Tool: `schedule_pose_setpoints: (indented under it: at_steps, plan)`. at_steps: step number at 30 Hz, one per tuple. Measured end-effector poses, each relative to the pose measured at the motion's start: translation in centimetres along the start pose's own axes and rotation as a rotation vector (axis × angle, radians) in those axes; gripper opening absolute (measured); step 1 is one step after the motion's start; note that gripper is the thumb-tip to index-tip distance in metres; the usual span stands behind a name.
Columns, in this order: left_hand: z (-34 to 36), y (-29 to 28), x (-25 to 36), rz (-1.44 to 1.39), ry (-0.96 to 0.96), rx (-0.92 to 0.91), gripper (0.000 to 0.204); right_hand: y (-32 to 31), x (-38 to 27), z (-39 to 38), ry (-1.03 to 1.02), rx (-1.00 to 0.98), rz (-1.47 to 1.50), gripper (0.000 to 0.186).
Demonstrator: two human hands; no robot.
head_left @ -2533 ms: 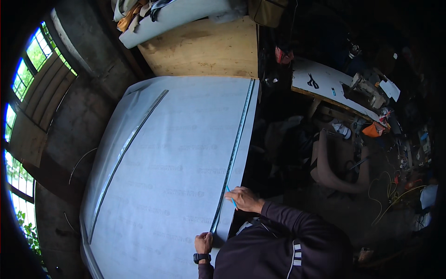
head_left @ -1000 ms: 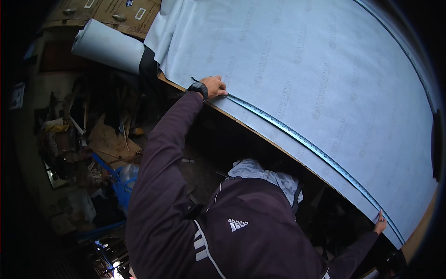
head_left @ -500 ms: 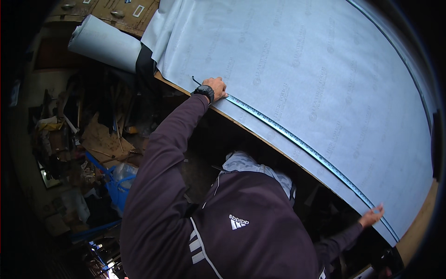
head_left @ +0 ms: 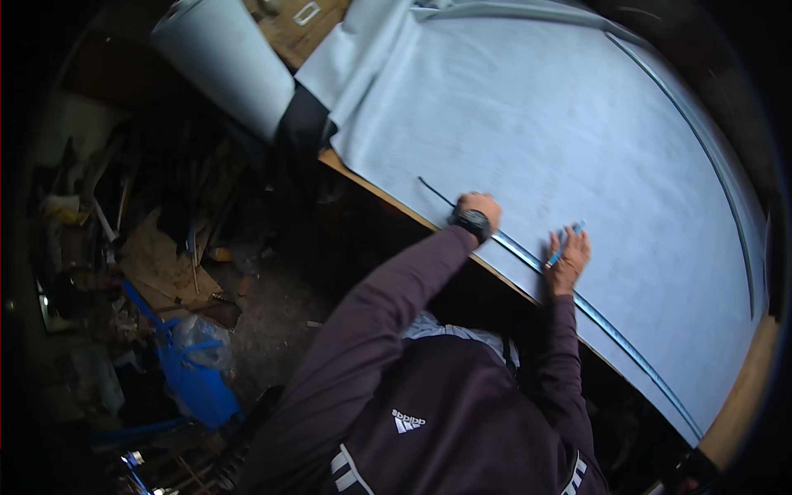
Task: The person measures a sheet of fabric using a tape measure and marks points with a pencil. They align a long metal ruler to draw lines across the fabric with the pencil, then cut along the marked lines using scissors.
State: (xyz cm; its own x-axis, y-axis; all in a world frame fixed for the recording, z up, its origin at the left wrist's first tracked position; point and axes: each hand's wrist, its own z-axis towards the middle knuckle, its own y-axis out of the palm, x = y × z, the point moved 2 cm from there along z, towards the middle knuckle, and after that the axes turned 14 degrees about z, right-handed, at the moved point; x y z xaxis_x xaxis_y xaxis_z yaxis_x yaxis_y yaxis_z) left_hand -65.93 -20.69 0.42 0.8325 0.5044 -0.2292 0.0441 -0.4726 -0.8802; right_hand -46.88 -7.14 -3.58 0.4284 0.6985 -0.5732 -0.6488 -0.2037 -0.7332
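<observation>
A long metal ruler [head_left: 620,340] lies along the near edge of pale grey printed sheet material [head_left: 528,132] spread over a table. My left hand [head_left: 480,206], with a black watch at its wrist, is closed and presses on the ruler near its left end. Past that hand a thin dark strip [head_left: 434,190] sticks out to the upper left. My right hand [head_left: 569,257] grips a slim blue pen [head_left: 579,228] just beyond the ruler, right of my left hand. The pen's lower end is close to the ruler; whether it touches the sheet I cannot tell.
A thick roll of the same grey material [head_left: 223,62] stands off the table's left end, beside wooden drawers [head_left: 309,25]. Another long dark strip [head_left: 701,140] curves along the far side. Scrap and a blue plastic item [head_left: 194,375] lie on the floor at left.
My right hand has come from the ruler's far right end to near my left hand and now shows a blue pen. The view has shifted; my left hand stays on the ruler.
</observation>
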Motion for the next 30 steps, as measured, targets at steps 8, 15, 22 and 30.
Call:
schedule_pose_setpoints:
  at_steps: [8,15,22,30]
  plan:
    - [0.5,0.9,-6.0,-0.335,0.362,-0.073,0.028,0.5,-0.3,-0.6,-0.089,0.054,-0.095,0.033]
    - [3.3,3.2,-29.0,-0.331,0.437,0.024,0.034,0.5,-0.5,0.1,0.002,0.029,-0.083,0.033]
    - [4.5,5.0,-41.9,-0.067,0.178,-0.064,0.031,1.0,-0.2,0.1,0.057,-0.034,-0.130,0.030]
    - [6.2,6.5,-40.4,0.018,0.113,-0.083,0.036,1.5,-1.1,1.0,0.004,-0.047,-0.179,0.028]
